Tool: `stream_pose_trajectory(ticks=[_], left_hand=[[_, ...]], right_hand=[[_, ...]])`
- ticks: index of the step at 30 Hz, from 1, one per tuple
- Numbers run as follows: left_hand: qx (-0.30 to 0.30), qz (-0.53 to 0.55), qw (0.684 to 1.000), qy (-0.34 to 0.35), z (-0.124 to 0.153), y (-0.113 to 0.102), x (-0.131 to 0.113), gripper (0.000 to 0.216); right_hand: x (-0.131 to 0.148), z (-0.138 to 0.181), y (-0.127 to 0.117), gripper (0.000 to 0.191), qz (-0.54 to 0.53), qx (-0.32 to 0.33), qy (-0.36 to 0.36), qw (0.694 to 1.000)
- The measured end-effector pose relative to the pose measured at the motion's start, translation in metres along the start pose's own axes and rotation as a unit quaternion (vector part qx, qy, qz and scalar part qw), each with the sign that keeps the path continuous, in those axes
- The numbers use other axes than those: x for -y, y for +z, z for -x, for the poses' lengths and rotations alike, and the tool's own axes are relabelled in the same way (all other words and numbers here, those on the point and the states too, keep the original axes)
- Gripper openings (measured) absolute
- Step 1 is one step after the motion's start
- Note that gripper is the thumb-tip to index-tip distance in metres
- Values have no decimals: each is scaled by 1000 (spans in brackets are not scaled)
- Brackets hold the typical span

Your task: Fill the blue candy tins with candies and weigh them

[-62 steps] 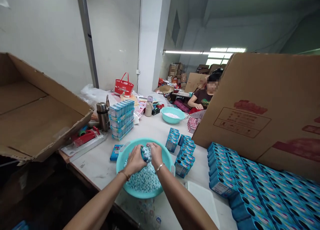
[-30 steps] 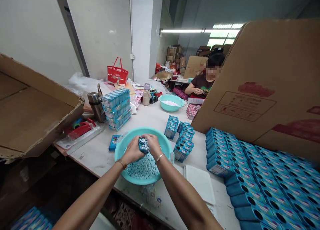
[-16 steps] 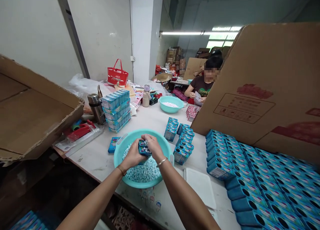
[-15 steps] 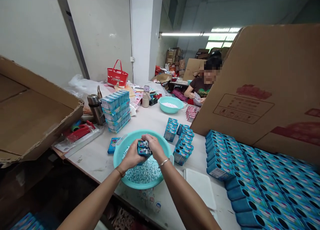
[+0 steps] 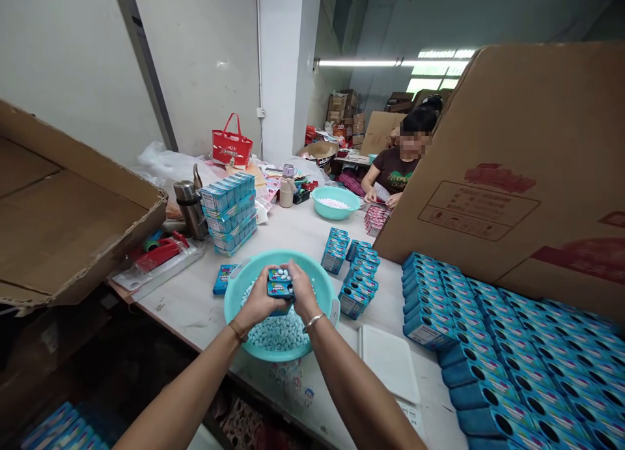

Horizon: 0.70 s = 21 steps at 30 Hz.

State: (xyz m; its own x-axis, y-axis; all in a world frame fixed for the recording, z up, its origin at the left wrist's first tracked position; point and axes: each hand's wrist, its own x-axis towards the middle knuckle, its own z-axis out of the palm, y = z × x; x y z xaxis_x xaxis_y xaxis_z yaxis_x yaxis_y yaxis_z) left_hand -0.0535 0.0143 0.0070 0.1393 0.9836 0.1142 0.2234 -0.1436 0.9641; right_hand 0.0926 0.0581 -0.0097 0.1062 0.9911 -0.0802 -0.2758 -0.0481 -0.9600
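Two small blue candy boxes [image 5: 280,288] are held side by side over a turquoise basin [image 5: 234,316]. My left hand [image 5: 256,300] wraps round them from the left, and my right hand [image 5: 303,292] closes on them from the right. A few pale candies show at the boxes' tops, near my right fingers. Many small pale-blue candies [image 5: 278,335] fill the basin below. Another blue box [image 5: 222,279] lies flat beside the basin's left rim. Just right of the basin stand short rows of upright blue boxes [image 5: 359,287].
Many blue boxes with round dark openings [image 5: 512,359] cover the right side, before a large cardboard box [image 5: 527,176]. A white scale [image 5: 390,362] sits near the front. Stacked wrapped boxes [image 5: 229,215] and a steel flask [image 5: 189,209] stand left. Across the table a person [image 5: 398,167] handles paper.
My right fingers have shifted from over the boxes' tops to their right side. The tops now show more, with fewer loose candies on them. The view has moved slightly.
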Motion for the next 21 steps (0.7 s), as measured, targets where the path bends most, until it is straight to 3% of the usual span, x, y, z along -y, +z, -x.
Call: stream_pose_trajectory(ticks=[3,6,9,12,17,19,21], left_hand=[[7,-3,1000,-28,-3,4,10,72],[4,-22,999,-34,-3,5,17,73],[11,-26,999,-39,0,4,19,73],[15,-7,998,-57,5,-3,13,74],[13,75,996,-50,10,2,-14,82],[17,101,994,-28,12,15,-32,82],[44,135,990,-6,16,36,-53,81]], right_hand=[[-10,0,5,52,-3,-14,25,1000],[-13,-1,6,45,5,-24,5,1000],[-11,-1,3,39,16,0,16,1000],[-3,1,-6,46,13,-5,34,999],[19,19,-4,44,-14,-8,-21,1000],[36,32,-7,44,-40,21,-52,998],[58,45,-28,49,-87,27,-69,993]])
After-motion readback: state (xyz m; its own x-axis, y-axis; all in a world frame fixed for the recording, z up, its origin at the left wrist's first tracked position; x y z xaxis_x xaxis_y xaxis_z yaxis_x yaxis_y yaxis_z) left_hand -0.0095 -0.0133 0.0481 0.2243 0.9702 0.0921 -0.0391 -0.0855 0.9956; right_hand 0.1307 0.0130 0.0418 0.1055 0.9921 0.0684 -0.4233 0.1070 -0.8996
